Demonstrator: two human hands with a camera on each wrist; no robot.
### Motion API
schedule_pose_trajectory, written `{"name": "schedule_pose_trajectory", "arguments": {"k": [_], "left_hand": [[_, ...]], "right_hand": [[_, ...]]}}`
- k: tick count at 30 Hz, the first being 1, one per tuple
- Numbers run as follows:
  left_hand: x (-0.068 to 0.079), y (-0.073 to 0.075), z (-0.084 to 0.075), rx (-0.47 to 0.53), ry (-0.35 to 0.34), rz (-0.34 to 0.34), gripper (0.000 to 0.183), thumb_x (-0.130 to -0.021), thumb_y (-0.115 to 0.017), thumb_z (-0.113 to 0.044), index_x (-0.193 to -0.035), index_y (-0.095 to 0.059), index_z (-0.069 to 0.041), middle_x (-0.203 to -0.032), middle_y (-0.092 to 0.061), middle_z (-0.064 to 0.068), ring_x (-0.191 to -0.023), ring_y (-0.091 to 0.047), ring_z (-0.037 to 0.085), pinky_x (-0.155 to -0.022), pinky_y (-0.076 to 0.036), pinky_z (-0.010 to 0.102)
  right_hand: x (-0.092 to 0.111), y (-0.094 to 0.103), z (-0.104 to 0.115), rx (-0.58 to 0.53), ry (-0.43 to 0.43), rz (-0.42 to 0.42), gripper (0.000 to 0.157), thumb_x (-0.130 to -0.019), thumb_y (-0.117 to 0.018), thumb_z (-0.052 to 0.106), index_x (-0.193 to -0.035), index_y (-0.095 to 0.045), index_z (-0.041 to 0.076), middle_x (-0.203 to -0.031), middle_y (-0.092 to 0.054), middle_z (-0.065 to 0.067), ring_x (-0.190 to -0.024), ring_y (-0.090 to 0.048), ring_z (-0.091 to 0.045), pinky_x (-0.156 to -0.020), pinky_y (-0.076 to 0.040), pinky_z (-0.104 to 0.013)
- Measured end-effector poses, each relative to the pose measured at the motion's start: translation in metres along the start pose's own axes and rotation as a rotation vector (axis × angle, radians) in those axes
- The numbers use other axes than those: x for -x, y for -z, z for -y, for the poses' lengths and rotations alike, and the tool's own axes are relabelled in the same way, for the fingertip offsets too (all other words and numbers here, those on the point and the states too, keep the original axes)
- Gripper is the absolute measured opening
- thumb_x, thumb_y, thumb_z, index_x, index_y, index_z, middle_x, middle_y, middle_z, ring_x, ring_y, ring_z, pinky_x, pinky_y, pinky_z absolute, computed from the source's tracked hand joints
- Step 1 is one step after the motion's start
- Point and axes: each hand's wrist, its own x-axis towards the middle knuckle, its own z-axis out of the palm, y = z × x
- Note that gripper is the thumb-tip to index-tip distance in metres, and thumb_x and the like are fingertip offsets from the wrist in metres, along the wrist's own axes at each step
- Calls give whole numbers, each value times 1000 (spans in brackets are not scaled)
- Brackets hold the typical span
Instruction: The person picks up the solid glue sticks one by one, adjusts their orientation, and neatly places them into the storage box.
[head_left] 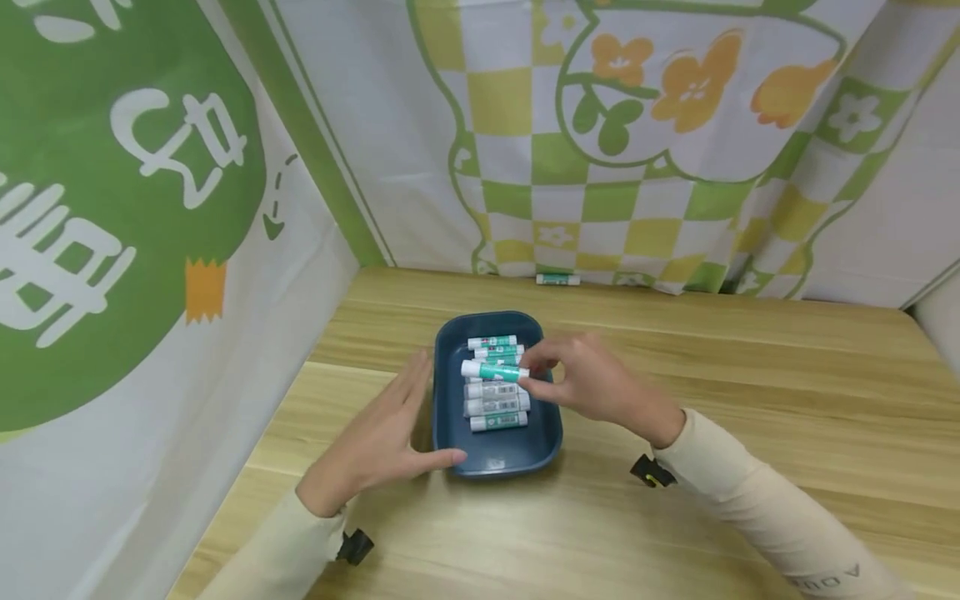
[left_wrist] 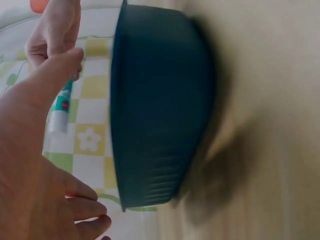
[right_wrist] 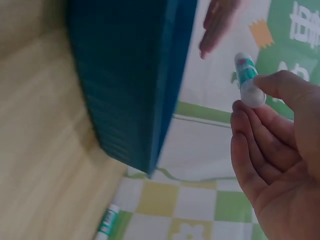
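A dark blue tray (head_left: 498, 462) stands on the table with several glue sticks (head_left: 497, 406) lying side by side in it. Over the tray my right hand (head_left: 592, 379) pinches one green-and-white glue stick (head_left: 495, 372) by its end, between thumb and fingers. In the right wrist view this glue stick (right_wrist: 246, 75) is held clear of the tray's wall (right_wrist: 125, 75). At the tray's left side is my left hand (head_left: 386, 433), its fingers extended and its thumb by the near left corner. The left wrist view shows that hand (left_wrist: 40, 150) beside the tray's outer wall (left_wrist: 160, 100).
Another glue stick (head_left: 558, 280) lies at the table's back edge, against the checked curtain (head_left: 585, 200). A green and white printed cloth (head_left: 247, 350) hangs along the left side. The wooden table (head_left: 750, 400) stretches to the right of the tray.
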Motion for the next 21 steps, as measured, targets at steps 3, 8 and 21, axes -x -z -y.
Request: {"name": "schedule_pose_trajectory", "arguments": {"k": [3,8,21], "left_hand": [[5,-7,2,-17,-24,-3,133,-81,-67,-84,-170,-9,-5,-179,-3,14,-166,-12,35,-131,-26,56],[9,-15,4,-40,-33,-6,134,-80,-66,-87,-169,-13,-2,-179,-5,15,-166,-15,36,-132,-27,54],[10,-19,5,-71,-30,5,133,-80,-62,-89,-169,-14,-1,-179,-6,14,-166,-16,35,-132,-26,51]], "right_hand": [[4,-12,-4,-1,28,80,10,-93,-82,17,-100,-81,11,-94,-80,0,-82,-74,-11,-71,-64,-26],[10,-28,-8,-1,64,174,11,-92,-81,14,-101,-81,8,-95,-80,-3,-85,-76,-17,-73,-65,-30],[9,-44,-8,85,34,339,9,-93,-81,16,-98,-81,9,-92,-79,-1,-80,-68,-8,-72,-59,-20]]}}
